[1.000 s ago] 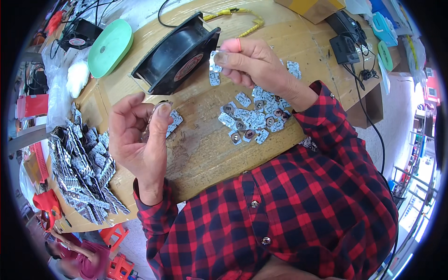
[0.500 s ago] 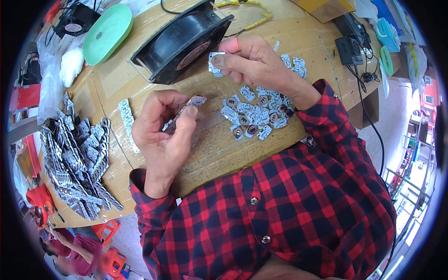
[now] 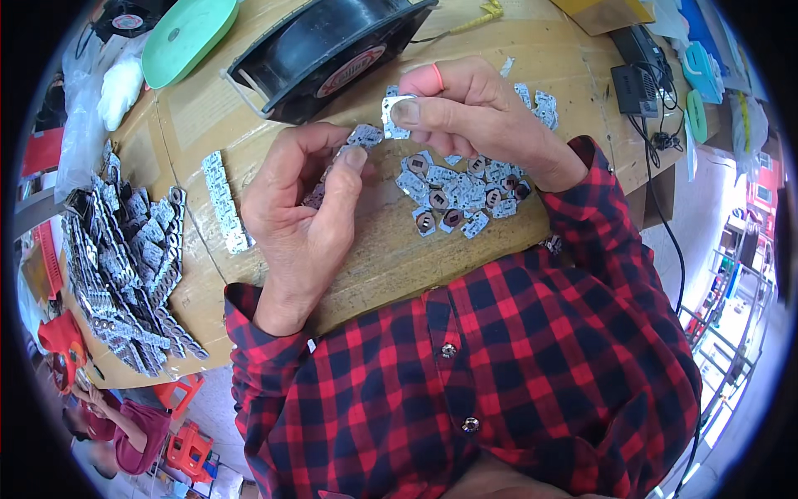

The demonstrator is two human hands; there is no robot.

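Thumb and fingers of my left hand (image 3: 303, 212) are closed on a strip of small circuit boards (image 3: 364, 135), mostly hidden inside the palm, its end poking out past the thumb. Just to the right, my right hand (image 3: 490, 116) pinches a small white circuit board (image 3: 392, 121) between thumb and forefinger, close to that end. A red band circles a finger of this hand. Below it lies a heap of loose circuit boards (image 3: 461, 193), several with dark round parts. Left of my left hand, another board strip (image 3: 223, 200) lies flat on the table.
A large pile of board strips (image 3: 125, 262) covers the table's left side. A black fan (image 3: 328, 58) stands behind my hands, with a green tray (image 3: 187, 40) to its left. Black power adapters (image 3: 636, 90) and cables sit at right. Another person (image 3: 137, 437) is beyond the table, lower left.
My left hand has risen and moved slightly right, bringing the strip's end up beside the board in my right hand. The whole view has shifted a little.
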